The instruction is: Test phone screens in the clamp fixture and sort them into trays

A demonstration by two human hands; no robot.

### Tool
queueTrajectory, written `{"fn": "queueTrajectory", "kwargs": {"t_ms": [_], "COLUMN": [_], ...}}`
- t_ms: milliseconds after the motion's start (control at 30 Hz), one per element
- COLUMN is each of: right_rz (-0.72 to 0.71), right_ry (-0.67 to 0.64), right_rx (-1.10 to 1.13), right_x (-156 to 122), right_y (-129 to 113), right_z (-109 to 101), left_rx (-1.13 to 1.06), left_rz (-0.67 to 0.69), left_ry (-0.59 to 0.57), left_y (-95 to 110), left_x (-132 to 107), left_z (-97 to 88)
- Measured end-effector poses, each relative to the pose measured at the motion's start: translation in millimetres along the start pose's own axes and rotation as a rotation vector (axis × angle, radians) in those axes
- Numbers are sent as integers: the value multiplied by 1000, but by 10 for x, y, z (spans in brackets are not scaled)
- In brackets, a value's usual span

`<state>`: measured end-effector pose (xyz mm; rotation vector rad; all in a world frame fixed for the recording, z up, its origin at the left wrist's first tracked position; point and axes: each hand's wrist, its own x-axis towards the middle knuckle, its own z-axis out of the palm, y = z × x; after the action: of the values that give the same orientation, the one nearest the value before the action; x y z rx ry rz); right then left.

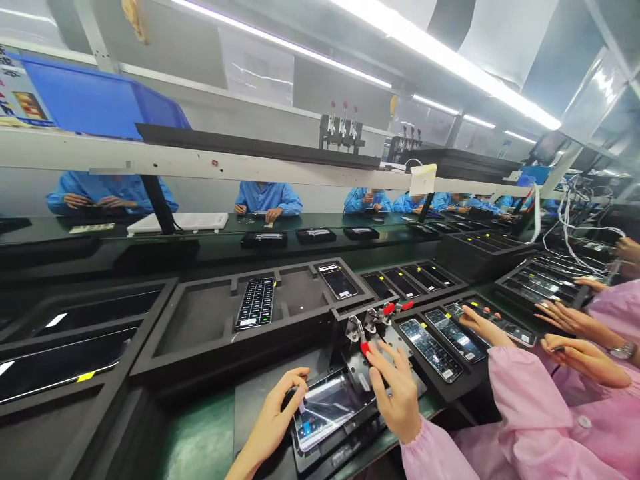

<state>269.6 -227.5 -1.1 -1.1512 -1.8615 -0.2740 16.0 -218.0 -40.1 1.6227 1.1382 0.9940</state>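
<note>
A phone (327,407) with a glossy screen lies in a black clamp fixture (360,373) at the near edge of the bench. My left hand (277,417) rests against the phone's left edge, fingers curled on it. My right hand (395,390) is on the fixture's right side, with its fingertips at a red-tipped toggle clamp lever (364,347). More red-handled clamps (393,308) stand just behind the fixture.
A black foam tray (210,320) ahead holds two lit phones (256,303). To the right, trays (440,343) of phones are being handled by co-workers' hands in pink sleeves (575,323). Across the belt sit several people in blue coats (269,198). Dark trays (65,347) lie at left.
</note>
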Motion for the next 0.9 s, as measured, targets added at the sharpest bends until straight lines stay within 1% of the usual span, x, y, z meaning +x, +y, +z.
{"fn": "queueTrajectory", "kwargs": {"t_ms": [67, 133, 200, 233, 267, 300, 400, 467, 533, 633, 700, 800, 867, 900], "right_rz": [7, 39, 74, 86, 91, 94, 127, 201, 312, 471, 533, 571, 578, 580], "right_ry": [-124, -239, -300, -297, -262, -196, 87, 241, 331, 386, 399, 428, 457, 461], "right_rx": [-106, -167, -161, -134, -95, -46, 114, 163, 149, 112, 114, 124, 121, 118], "right_x": [-62, -52, -27, -28, -45, -81, -297, -493, -684, -905, -1011, -1118, -1115, -1070], "right_y": [18, 6, -20, -31, -37, -37, 3, 57, 118, 188, 199, 159, 145, 168], "right_z": [99, 135, 114, 91, 68, 47, 31, 62, 120, 236, 323, 423, 415, 373], "left_rx": [-23, -22, 23, 49, 65, 63, -55, -169, -246, -259, -230, -173, -137, -127], "left_rz": [23, 77, 146, 172, 186, 183, 102, 16, -50, -76, -67, -60, -52, -50], "left_ry": [-11, -35, -65, -75, -78, -79, -51, -10, 34, 50, 40, 35, 42, 47], "left_y": [-8, -26, -47, -56, -64, -70, -83, -93, -108, -133, -142, -141, -141, -145], "left_x": [-22, -60, -103, -121, -133, -139, -112, -71, -31, -3, -5, -16, -17, -15], "left_z": [-2, -7, -13, -17, -20, -24, -32, -32, -25, -11, -4, 1, 3, 3]}}
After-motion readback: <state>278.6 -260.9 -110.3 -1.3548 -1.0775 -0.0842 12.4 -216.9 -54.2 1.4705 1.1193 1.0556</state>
